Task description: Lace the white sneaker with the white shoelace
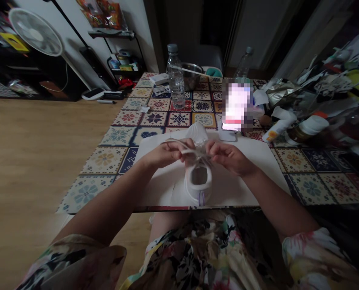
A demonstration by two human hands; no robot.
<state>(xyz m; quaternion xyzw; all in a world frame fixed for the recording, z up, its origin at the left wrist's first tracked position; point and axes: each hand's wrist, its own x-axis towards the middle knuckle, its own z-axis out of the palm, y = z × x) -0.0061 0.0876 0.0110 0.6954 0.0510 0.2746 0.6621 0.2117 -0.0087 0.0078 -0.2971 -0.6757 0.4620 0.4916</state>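
A white sneaker (196, 193) rests on a white sheet (158, 185) at the table's near edge, its heel toward me and its toe pointing away. Above its tongue, my left hand (171, 152) pinches a pale shoelace (189, 152) between thumb and fingers. On the other side of the shoe, my right hand (227, 156) has its fingers closed on the lace too, close to the eyelets. The laces between the hands are partly blurred, so their exact crossing cannot be made out. The fingers cover part of the shoe's upper.
On the patterned tablecloth (127, 117), a clear bottle (176, 80) and a metal bowl (191, 76) stand farther back. A lit, pixelated screen (236, 104) is beyond the sheet. White bottles (310, 128) and piled clutter fill the right side. A fan (36, 31) stands at left.
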